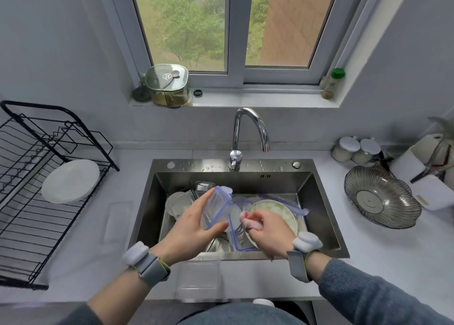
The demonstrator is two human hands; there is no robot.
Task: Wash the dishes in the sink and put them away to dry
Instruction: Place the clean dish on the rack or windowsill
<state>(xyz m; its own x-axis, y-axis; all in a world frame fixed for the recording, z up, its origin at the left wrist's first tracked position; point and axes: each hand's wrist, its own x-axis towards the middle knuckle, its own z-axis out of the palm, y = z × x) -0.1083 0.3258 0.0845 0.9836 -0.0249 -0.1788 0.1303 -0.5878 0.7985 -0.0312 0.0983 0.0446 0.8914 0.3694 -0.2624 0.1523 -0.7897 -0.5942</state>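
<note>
Over the steel sink (pixel 319 214), my left hand (pixel 194 229) grips a clear plastic container lid with a blue rim (pixel 216 206), tilted on edge. My right hand (pixel 265 231) pinches a pink cloth (pixel 247 220) right beside that lid. Below them in the sink lie a clear container with blue rim (pixel 235 238), a greenish plate (pixel 277 210), another blue-rimmed lid (pixel 292 205) and glassware (pixel 178 203) at the left.
A black wire drying rack (pixel 32 177) with one white plate (pixel 71 181) stands on the left counter. A clear container (pixel 197 276) sits on the sink's front ledge. The faucet (pixel 248 133) arches over the basin. A ribbed glass bowl (pixel 380 197) and jars (pixel 353 150) are at right.
</note>
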